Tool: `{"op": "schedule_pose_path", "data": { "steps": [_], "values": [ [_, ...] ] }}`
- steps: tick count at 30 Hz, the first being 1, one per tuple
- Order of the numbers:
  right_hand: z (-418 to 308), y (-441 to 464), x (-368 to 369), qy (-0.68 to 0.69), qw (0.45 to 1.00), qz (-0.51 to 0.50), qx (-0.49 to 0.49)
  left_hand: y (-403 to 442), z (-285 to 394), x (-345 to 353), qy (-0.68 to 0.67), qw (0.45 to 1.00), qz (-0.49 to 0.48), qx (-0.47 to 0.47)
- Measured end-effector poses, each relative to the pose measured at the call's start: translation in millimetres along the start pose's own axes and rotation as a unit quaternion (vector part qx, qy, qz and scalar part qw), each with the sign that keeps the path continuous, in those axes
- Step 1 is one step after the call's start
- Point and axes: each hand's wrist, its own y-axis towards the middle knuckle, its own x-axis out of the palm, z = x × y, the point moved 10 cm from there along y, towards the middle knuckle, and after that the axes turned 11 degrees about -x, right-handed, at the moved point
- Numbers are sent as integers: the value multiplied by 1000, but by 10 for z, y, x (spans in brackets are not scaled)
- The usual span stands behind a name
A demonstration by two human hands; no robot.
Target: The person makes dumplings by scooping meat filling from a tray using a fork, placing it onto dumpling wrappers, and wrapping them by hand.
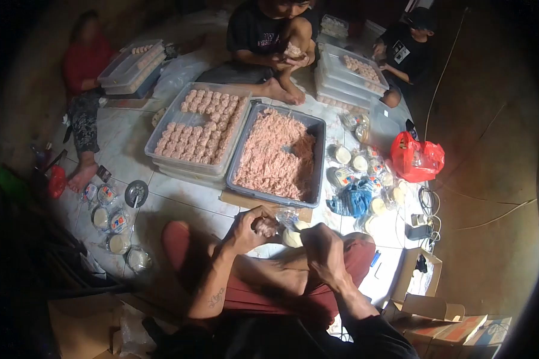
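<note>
My left hand (249,231) is closed around a pinkish, meat-filled dumpling (266,227) above my crossed legs. My right hand (323,248) is curled with its knuckles up; whatever its fingers hold is hidden. Just left of those fingers is a stack of pale round dumpling wrappers (292,238), with clear plastic packaging (288,215) behind it. Beyond my hands sits a grey tub (271,195) of pink minced filling (272,152), hollowed out at its right side. Left of it, a clear plastic box (151,146) holds rows of finished dumplings (188,142).
Packs of round wrappers (343,155) and a blue plastic bag (352,198) lie at right, near a red bag (417,158). More packs (118,243) and a dark dish (136,194) lie left. Three people sit around, near stacked boxes (350,90). A cable (428,200) runs along the wall.
</note>
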Motion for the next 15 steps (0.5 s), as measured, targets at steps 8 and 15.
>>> {"op": "schedule_pose_path", "data": {
  "steps": [8, 15],
  "values": [
    [12, -39, -1, 14, 999, 21, 25, -56, 90, -20, 11, 999, 42, 6],
    [120, -108, 113, 77, 996, 16, 51, -13, 25, -43, 50, 997, 16, 56]
  ]
}}
